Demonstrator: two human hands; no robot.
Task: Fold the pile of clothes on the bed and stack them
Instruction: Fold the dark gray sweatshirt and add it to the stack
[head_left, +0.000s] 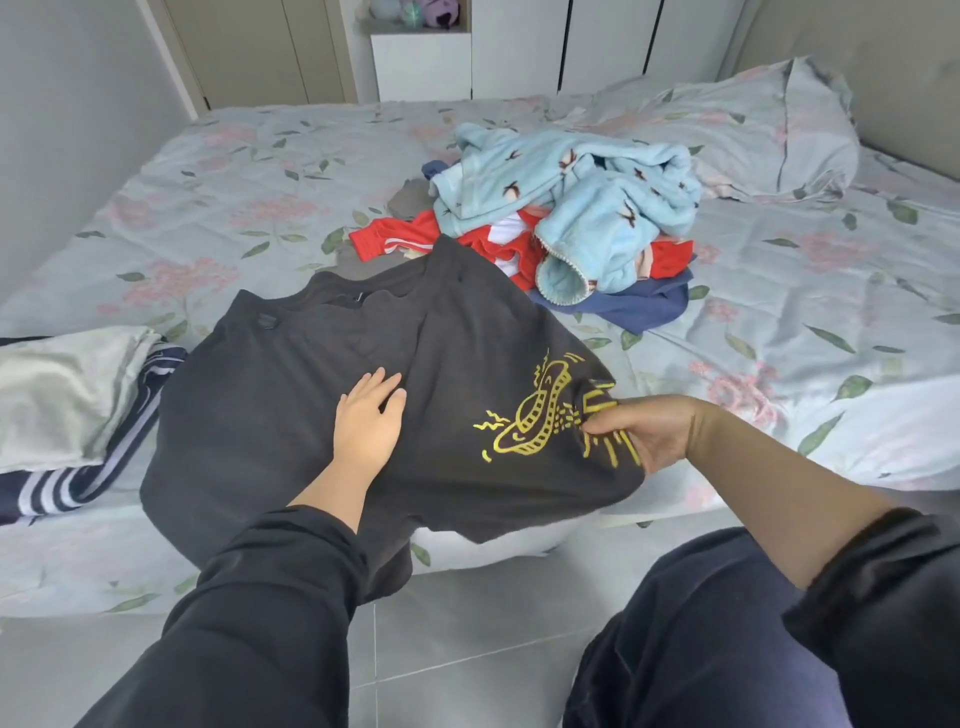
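A dark grey T-shirt (291, 405) with a yellow print lies spread on the near edge of the bed, part of it hanging over the side. My left hand (369, 421) rests flat on its middle, fingers straight. My right hand (644, 431) pinches the shirt's right edge beside the print and lifts it slightly. Behind the shirt sits the unfolded pile (566, 208): a light blue fleece garment on top, red and white clothing under it, a navy piece at the bottom. At the left edge lies a folded stack (67, 395), a pale grey-green item over a navy striped one.
The bed (234, 208) has a pale floral sheet, with a matching pillow (753, 130) at the far right. A white cabinet (421, 62) and wardrobe doors stand behind the bed. Grey floor tiles (467, 649) and my dark-trousered knee (701, 623) are below.
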